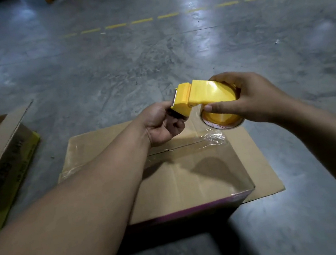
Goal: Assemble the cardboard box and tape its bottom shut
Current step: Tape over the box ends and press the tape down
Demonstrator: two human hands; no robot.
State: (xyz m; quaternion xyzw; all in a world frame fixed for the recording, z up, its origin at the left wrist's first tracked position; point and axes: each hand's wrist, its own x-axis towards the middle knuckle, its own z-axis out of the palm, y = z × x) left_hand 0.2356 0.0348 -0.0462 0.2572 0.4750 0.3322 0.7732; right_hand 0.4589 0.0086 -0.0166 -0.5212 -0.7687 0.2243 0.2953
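A brown cardboard box stands on the floor with its closed bottom flaps facing up and clear tape across them. Loose crinkled tape hangs near its far right. Above the box's far edge I hold a yellow tape dispenser with a roll of clear tape in it. My right hand grips the dispenser's round body. My left hand has its fingers curled at the dispenser's blade end; what they pinch is hidden.
A flat cardboard sheet lies under the box. Another open cardboard box with yellow print sits at the left. Grey concrete floor with a dashed yellow line stretches beyond.
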